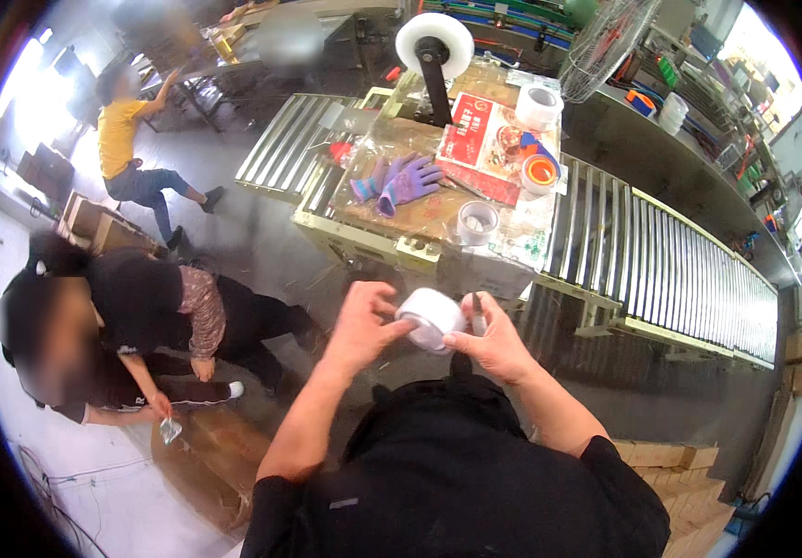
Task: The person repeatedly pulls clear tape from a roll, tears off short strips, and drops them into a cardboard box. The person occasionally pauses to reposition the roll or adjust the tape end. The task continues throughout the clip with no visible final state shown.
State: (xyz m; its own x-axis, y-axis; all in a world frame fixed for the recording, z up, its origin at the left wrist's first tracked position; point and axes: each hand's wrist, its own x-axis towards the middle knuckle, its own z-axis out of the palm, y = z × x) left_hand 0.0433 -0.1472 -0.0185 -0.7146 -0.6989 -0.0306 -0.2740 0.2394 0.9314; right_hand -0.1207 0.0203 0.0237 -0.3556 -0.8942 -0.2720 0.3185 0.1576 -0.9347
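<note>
In front of my chest, a wide white roll of tape (437,310) is held between my two hands. My left hand (362,327) grips its left side, fingers curled and the thumb at the core opening. From the other side my right hand (497,342) holds the roll with its thumb against the lower edge. A slim dark object (479,314) stands up between my right fingers; its kind is too small to tell. Beyond the roll is a worktop (396,226) with purple work gloves (408,183) and a clear tape roll (477,223).
A red printed carton sheet (480,139), a white tape roll (539,105) and an orange-cored roll (540,172) lie on the worktop. A film reel (434,45) rises behind. Roller conveyors (671,265) run right and left. One person crouches at left, another in yellow (119,135) farther back.
</note>
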